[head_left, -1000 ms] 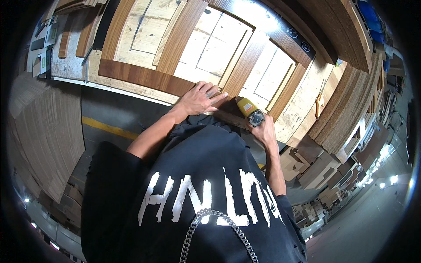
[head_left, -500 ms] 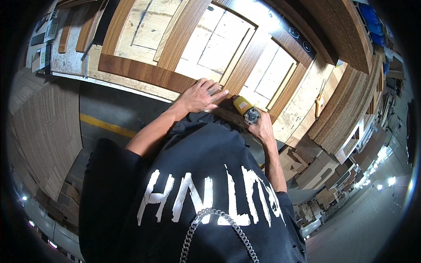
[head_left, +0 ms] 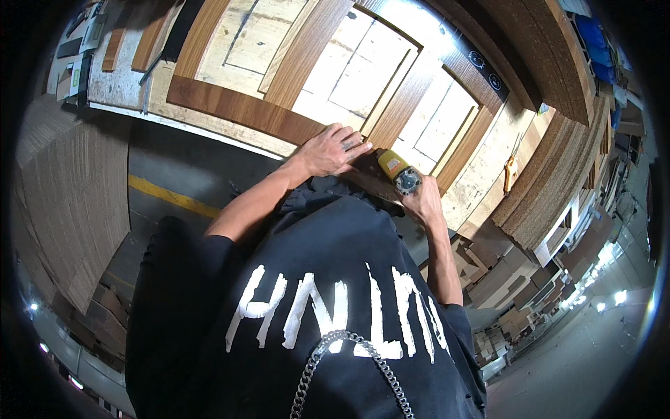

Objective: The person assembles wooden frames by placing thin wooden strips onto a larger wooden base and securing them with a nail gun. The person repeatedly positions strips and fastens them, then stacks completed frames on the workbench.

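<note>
A brown wood-grain frame (head_left: pixel 244 109) with rails and crossbars lies on a light, marked worktop. My left hand (head_left: pixel 333 149) grips its near rail, fingers bent over the wood close to where a crossbar (head_left: pixel 395 112) meets it. Just to the right, my right hand (head_left: pixel 423 201) is wrapped round a yellow nail gun (head_left: pixel 392 165) with a dark round cap. The tool's front end is against or very near the same rail; contact cannot be made out. My palm and the tool's handle are mostly hidden.
Thin light strips (head_left: pixel 457 140) lie inside the frame's openings. Stacked brown boards (head_left: pixel 551 167) stand at the right, beside an orange-handled tool (head_left: pixel 511 172). A black strip with round marks (head_left: pixel 485 68) lies at the far side. More boards (head_left: pixel 73 202) are stacked at left.
The whole view has shifted slightly, so the bench appears a little further right. Both hands and the nail gun keep nearly the same place on the frame.
</note>
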{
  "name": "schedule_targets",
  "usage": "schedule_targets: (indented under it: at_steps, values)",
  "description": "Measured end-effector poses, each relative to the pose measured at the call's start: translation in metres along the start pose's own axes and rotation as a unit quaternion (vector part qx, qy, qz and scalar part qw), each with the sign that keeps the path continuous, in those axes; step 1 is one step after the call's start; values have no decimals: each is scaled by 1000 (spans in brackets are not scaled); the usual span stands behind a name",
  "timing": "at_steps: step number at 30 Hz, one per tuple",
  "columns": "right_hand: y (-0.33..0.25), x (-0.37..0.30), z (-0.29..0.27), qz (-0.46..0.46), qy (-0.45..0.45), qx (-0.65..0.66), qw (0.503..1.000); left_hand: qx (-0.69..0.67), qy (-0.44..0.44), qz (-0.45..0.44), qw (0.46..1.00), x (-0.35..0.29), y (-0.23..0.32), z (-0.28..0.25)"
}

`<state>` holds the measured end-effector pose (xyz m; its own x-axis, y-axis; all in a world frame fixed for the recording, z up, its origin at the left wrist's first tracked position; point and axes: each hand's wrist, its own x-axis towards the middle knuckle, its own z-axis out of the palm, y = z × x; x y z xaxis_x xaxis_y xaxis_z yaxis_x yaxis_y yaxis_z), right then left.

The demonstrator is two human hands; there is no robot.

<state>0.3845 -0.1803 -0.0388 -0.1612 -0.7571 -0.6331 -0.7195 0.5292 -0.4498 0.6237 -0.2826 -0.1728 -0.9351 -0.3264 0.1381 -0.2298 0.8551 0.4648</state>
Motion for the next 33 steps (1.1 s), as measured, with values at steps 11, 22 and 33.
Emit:
schedule_targets:
  at_steps: [11, 22, 33]
  values:
    - [-8, 0, 6, 2, -6, 1, 1000, -26, 16, 0, 1000, 0, 3, 6]
    - [18, -20, 19, -2, 39, 65, 997, 124, -7, -160, 979, -65, -33, -37]
    - [-112, 12, 57, 52, 86, 130, 986, 112, -37, -87, 989, -125, -136, -115]
